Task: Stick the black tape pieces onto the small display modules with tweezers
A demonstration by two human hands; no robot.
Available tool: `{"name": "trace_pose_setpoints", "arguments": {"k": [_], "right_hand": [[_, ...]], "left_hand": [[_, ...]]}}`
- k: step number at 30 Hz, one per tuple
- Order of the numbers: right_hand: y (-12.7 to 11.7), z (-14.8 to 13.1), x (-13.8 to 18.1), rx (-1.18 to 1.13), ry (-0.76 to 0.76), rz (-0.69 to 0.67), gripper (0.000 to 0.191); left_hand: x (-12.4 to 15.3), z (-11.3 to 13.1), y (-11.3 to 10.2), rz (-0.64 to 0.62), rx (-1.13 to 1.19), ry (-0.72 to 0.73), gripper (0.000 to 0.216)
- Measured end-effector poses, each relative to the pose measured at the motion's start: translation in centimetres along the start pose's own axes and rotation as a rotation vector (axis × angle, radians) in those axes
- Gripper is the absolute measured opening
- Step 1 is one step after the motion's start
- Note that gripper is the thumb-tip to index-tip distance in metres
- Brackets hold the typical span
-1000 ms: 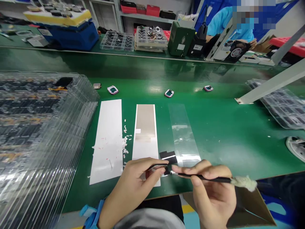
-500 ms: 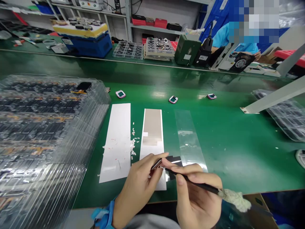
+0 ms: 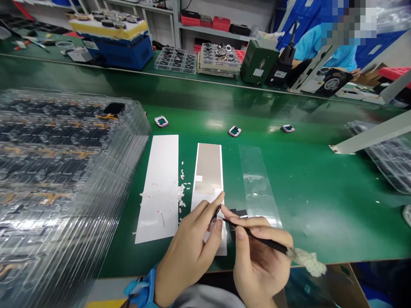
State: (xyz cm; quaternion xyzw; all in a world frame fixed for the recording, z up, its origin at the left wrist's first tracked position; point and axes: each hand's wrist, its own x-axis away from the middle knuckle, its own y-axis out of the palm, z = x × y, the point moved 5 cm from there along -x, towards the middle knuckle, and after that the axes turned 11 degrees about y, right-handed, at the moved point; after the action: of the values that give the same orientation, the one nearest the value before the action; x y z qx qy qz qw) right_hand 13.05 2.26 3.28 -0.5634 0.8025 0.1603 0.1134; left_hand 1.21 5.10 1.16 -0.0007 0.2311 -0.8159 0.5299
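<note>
My left hand (image 3: 188, 250) pinches a thin dark sliver (image 3: 217, 212) between thumb and forefinger, just over the lower end of a white sheet. My right hand (image 3: 258, 256) holds a slim black pick (image 3: 253, 235) with a fluffy cotton wad (image 3: 306, 262) at its rear end. The pick's fine tip sits beside the sliver; I cannot tell whether they touch. A black film piece (image 3: 238, 212) lies on a clear film strip (image 3: 257, 179), partly hidden by my right hand. That white sheet (image 3: 208, 164) carries a beige film.
A stack of clear trays (image 3: 64, 171) holding dark parts stands at left. A white sheet (image 3: 159, 188) and white scraps (image 3: 183, 194) lie beside it. Several small pink-framed parts (image 3: 234, 131) sit further along the green bench (image 3: 305, 214). A co-worker's sleeve (image 3: 337, 57) shows far right.
My hands have drawn closer together and turned the sliver more upright. The pick now slants differently, and my right hand covers more of the black film piece. The whole view has shifted slightly.
</note>
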Motion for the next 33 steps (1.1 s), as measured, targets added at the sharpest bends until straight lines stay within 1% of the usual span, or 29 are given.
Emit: {"name": "trace_pose_setpoints", "arguments": {"k": [9,21,33], "right_hand": [[-0.22,0.38,-0.05,0.022,0.013,0.018,0.028],[-0.23,0.72,-0.05,-0.033,0.065,0.023,0.028],[-0.20,0.67,0.05,0.010,0.030,0.014,0.028]], "left_hand": [[0.13,-0.16,0.10,0.001,0.007,0.008,0.048],[0.20,-0.17,0.01,-0.006,-0.014,-0.004,0.049],[0.11,-0.33,0.10,-0.012,-0.014,-0.024,0.048]]}}
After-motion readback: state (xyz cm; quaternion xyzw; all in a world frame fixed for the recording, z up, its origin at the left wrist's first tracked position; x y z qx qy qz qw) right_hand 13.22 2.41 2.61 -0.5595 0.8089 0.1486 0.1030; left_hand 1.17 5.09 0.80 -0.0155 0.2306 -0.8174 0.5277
